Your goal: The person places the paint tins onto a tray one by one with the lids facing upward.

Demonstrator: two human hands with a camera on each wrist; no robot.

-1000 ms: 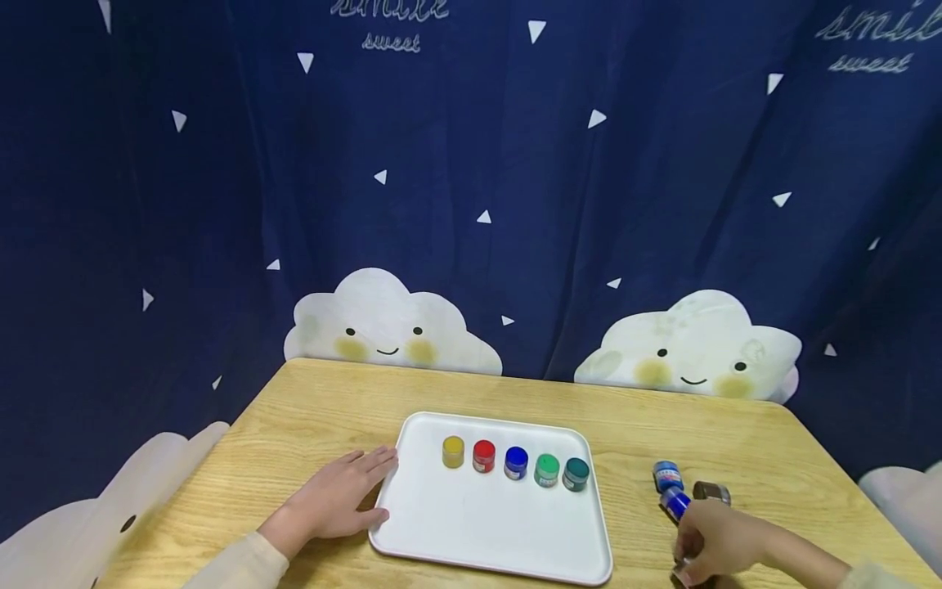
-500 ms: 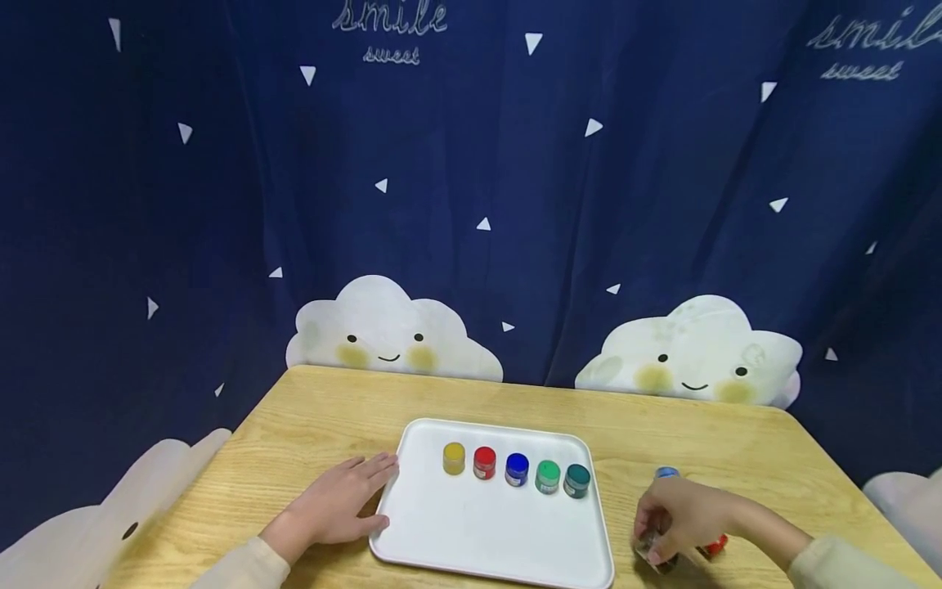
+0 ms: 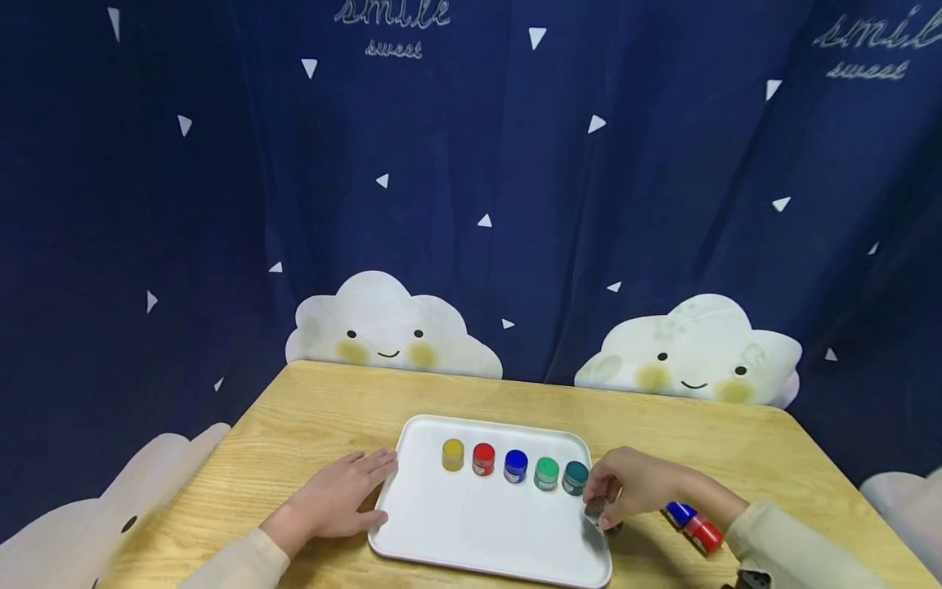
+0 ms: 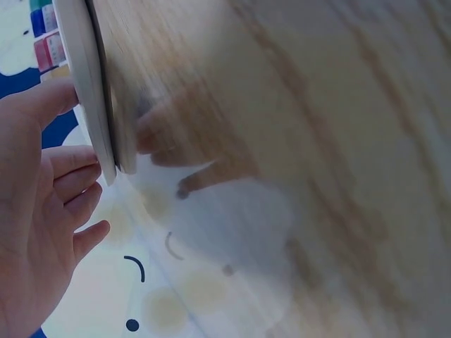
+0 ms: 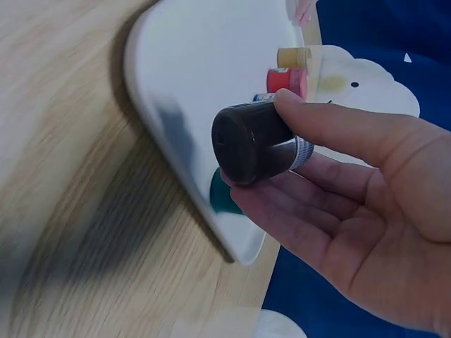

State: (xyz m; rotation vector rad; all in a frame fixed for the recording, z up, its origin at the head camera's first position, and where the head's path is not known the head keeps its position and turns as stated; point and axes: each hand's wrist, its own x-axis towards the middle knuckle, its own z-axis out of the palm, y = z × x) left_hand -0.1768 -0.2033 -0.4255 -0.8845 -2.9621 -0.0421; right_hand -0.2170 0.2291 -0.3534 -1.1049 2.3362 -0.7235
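My right hand (image 3: 639,483) pinches a dark brown paint jar (image 5: 254,144) between thumb and fingers. It holds the jar in the air at the right edge of a white tray (image 3: 486,532), close to the dark green jar (image 3: 576,478). Along the tray's back part stand a yellow jar (image 3: 452,455), a red jar (image 3: 483,460), a blue jar (image 3: 516,466) and a light green jar (image 3: 547,474) in a row with it. My left hand (image 3: 338,501) lies at the tray's left edge, fingers extended; its fingertips touch the rim in the left wrist view.
Right of the tray, a blue jar (image 3: 680,514) and a red jar (image 3: 704,534) lie end to end on the wooden table (image 3: 353,393). A dark object (image 3: 752,580) shows partly below the right sleeve. A blue curtain (image 3: 441,204) hangs behind the table.
My right hand has carried the brown jar leftward from the group of jars on the right to the tray's right edge. The left hand stays at the tray.
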